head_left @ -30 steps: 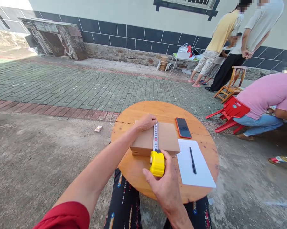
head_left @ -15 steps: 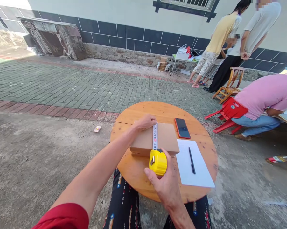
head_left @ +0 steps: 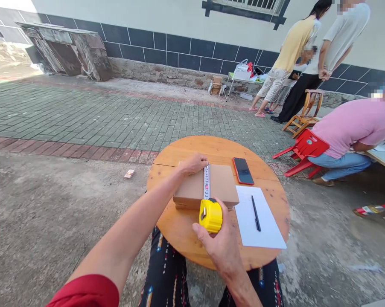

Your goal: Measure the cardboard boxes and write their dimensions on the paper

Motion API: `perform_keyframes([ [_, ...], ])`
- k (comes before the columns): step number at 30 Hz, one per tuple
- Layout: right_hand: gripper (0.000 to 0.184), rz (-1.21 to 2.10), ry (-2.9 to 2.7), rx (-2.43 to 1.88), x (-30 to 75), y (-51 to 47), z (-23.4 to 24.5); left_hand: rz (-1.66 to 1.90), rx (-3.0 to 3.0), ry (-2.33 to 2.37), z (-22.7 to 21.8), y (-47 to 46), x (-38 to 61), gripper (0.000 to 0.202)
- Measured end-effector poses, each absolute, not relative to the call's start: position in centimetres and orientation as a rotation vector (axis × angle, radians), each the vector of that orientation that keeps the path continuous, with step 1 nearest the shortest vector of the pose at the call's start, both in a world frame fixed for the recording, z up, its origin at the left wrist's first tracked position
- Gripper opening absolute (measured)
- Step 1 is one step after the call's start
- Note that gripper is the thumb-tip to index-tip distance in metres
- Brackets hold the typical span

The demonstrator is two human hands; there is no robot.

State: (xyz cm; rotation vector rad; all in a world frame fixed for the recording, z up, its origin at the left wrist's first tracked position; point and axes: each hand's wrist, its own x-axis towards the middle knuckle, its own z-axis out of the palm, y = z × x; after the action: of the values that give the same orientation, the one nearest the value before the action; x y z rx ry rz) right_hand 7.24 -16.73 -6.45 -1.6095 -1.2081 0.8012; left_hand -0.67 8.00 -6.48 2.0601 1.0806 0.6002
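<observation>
A closed brown cardboard box (head_left: 223, 181) lies on a round wooden table (head_left: 176, 238) in front of me. Across its top runs the white blade of a yellow tape measure (head_left: 211, 216). My left hand (head_left: 195, 163) is closed on the blade's end at the box's far edge. My right hand (head_left: 223, 245) grips the yellow case just off the near edge, thumb to the left and fingers around the right side. The fingertips of my left hand are mostly hidden.
Right of the box lie a phone (head_left: 243, 171) in a red case and a white sheet of paper (head_left: 246, 230) with a black pen (head_left: 255, 213) on it. A person in pink (head_left: 355, 123) sits on a red chair (head_left: 309, 147) at the right. Other people stand by the wall.
The whole view has shifted slightly. Both hands, the tape measure and the box keep nearly the same places relative to each other.
</observation>
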Motion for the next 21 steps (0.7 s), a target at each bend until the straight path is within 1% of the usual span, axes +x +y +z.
perform_keyframes([
  [12, 0.068, 0.723, -1.241, -1.617, 7.3, -16.6, -6.3, 0.720, 2.021, 1.069, -6.5, 7.4, -0.8, 0.026],
  [17, 0.066, 0.592, -1.325, -1.612, 7.8, -17.0, -6.9, 0.782, 2.007, 1.067, -4.8, 6.3, -1.2, 0.024],
  [21, 0.069, 0.613, -1.383, -1.576, 8.6, -18.3, -7.2, 0.894, 2.019, 1.076, -2.5, 3.8, -1.8, 0.021],
])
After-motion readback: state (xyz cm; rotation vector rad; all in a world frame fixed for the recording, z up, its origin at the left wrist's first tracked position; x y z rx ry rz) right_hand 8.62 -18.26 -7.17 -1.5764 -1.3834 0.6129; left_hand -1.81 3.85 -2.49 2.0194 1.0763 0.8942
